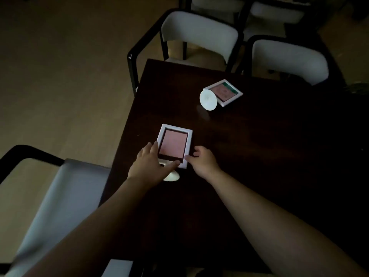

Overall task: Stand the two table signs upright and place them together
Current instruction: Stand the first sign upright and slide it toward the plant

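The scene is dim. A white-framed table sign [174, 143] with a pink card lies flat on the dark table [259, 156], its round white base [172, 176] toward me. My left hand [150, 163] rests on the sign's near left edge, thumb across its bottom frame. My right hand [202, 161] touches the sign's near right corner with its fingertips. A second white-framed sign [225, 92] lies on its side farther back to the right, its round base [208, 100] facing left.
Dark-framed chairs with pale cushions stand around the table: two at the far side [199, 33] [289, 58], another at the near left [60, 196]. Light wooden floor [60, 76] lies to the left of the table's edge.
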Demonstrator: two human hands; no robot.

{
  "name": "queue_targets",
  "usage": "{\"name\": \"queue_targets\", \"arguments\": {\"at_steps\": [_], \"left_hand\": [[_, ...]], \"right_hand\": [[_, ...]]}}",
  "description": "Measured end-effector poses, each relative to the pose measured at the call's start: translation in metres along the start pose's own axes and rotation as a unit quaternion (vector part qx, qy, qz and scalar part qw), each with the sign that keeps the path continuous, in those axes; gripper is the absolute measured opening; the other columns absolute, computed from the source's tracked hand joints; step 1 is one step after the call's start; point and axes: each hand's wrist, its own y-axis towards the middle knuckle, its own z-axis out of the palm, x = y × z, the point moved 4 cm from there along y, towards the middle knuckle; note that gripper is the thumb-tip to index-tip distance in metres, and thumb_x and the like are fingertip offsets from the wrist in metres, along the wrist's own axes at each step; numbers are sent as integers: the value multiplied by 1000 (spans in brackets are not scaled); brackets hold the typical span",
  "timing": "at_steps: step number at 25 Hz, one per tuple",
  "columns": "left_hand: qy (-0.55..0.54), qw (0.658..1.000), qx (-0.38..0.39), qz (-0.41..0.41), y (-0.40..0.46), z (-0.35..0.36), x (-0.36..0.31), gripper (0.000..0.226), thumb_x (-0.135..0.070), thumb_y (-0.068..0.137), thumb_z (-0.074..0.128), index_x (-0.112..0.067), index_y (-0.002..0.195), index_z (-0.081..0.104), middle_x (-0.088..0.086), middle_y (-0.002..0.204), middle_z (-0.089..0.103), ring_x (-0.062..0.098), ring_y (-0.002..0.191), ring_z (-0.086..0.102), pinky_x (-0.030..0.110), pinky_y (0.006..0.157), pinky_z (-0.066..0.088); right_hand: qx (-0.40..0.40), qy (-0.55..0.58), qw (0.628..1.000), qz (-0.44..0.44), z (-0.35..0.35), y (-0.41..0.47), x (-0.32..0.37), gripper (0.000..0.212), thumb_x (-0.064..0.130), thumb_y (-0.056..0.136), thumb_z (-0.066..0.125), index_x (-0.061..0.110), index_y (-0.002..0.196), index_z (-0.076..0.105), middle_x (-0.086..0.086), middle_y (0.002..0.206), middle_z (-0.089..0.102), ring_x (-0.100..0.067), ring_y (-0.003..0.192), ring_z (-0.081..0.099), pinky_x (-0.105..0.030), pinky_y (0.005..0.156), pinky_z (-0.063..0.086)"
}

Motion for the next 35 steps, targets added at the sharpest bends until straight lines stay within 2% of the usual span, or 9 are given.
{"name": "queue_targets", "arguments": {"at_steps": [3,6,12,16,19,22,26,31,35], "left_hand": [[0,1000,8,1,2,9,-3,114,-90,65,46,-19,152,21,11,160,21,33,143,25,52,107,34],[-2,1000,3,13,2,14,-4,105,-85,69,49,-19,148,30,13,159,23,33,140,30,50,104,37],[-22,1000,3,16,1,15,-4,100,-76,74,56,-17,149,27,16,160,17,35,143,23,49,109,33],[-19,998,-43,45,-1,7,-10,99,-72,71,64,-19,147,28,15,160,11,36,143,20,50,109,32],[-23,995,-63,71,-2,5,-13,100,-66,72,68,-20,149,26,9,162,0,31,147,10,49,113,29],[-42,992,-73,95,-2,3,-16,97,-63,74,70,-22,150,26,4,163,-7,27,148,2,50,112,31],[-41,987,-94,121,-5,6,-21,95,-62,75,69,-23,150,26,2,163,-9,29,148,7,48,107,38],[-68,982,-115,137,-10,18,-21,99,-57,73,75,-20,151,26,2,162,-5,27,148,12,46,105,41],[-102,978,-124,134,-12,25,-17,104,-55,71,76,-21,152,22,2,163,-4,17,148,5,39,103,41]], "right_hand": [[26,102,992,63,10,7,-8,59,19,93,66,8,146,42,-14,135,59,-29,117,61,-45,97,53],[54,203,971,111,18,7,-12,44,10,96,61,7,139,50,-16,134,60,-31,113,63,-43,88,58],[66,253,954,147,20,9,-8,40,6,97,58,10,137,54,-14,130,62,-29,107,65,-38,82,61],[58,275,954,99,15,14,-2,35,5,97,57,11,131,56,-12,120,67,-27,99,69,-34,70,61],[33,285,956,64,8,18,5,29,3,96,58,15,122,58,-10,114,68,-28,97,70,-38,74,62],[13,284,958,24,0,21,9,25,0,95,59,19,112,58,-10,111,67,-28,96,69,-37,72,61],[-7,281,960,-20,-7,19,10,27,-3,93,60,15,114,59,-9,104,70,-24,93,70,-28,68,60],[-25,302,952,-44,-10,17,3,34,-7,91,60,7,122,57,-16,111,68,-26,99,68,-33,81,59],[-42,282,955,-78,-8,12,-3,28,-7,89,63,12,110,61,-14,105,69,-28,101,69,-38,87,58]]}}
